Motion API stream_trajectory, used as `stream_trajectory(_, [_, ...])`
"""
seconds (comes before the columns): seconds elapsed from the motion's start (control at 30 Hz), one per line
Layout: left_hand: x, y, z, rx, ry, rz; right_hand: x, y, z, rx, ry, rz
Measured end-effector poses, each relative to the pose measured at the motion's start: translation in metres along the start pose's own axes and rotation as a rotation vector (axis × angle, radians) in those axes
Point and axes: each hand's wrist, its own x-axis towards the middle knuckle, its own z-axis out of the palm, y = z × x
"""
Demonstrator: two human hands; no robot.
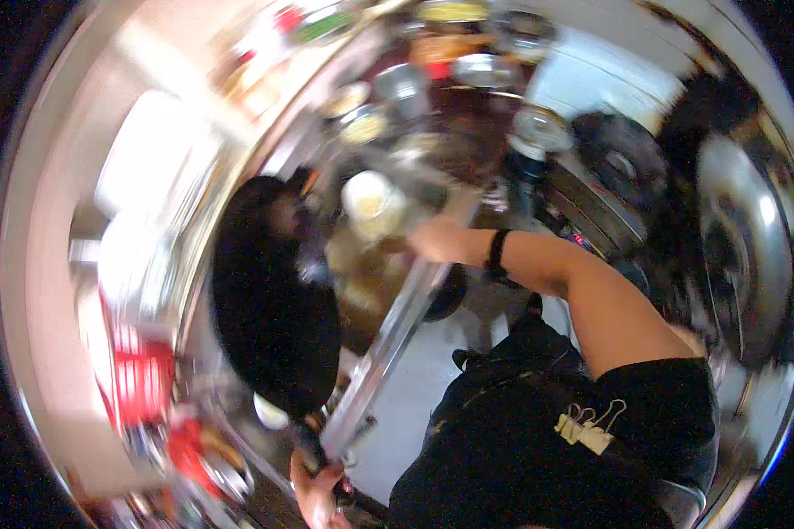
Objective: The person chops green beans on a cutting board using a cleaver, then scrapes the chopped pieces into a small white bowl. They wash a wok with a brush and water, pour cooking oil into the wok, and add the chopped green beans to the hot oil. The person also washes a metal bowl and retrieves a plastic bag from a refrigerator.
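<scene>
My left hand (317, 489), at the bottom of the head view, grips the handle of a large black pan (271, 297). The pan's dark body stretches upward along the left side of a metal counter edge (384, 350). My right arm reaches in from the right, with a black band at the wrist. Blur covers my right hand (433, 239), which is at the counter near a white round container (370, 195). Whether its fingers hold anything cannot be made out. A brownish, blurred surface (364, 271) lies below the white container.
Several metal bowls and containers, among them a steel pot (402, 86), stand at the far end. A black round pan or lid (618, 159) and a large metal wok (734, 244) are on the right. Red items (142, 383) sit at the left. Grey floor (410, 397) shows beside the counter.
</scene>
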Motion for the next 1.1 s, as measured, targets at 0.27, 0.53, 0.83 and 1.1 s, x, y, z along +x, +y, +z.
stream_trajectory(0.27, [0.043, 0.071, 0.118, 0.295, -0.338, 0.113, -0.27, 0.104, -0.081, 0.261, -0.096, 0.824])
stream_trajectory(0.53, [0.084, 0.128, 0.305, 0.463, -0.672, 0.163, -0.477, 0.108, -0.02, 0.482, 0.111, 1.589])
stream_trajectory(0.83, [0.184, 0.16, 0.443, 0.729, -1.0, 0.144, -0.514, 0.003, 0.026, 0.534, 0.222, 2.093])
stream_trajectory(1.1, [0.231, 0.168, 0.512, 0.722, -1.252, 0.031, -0.443, -0.094, 0.049, 0.707, 0.2, 2.491])
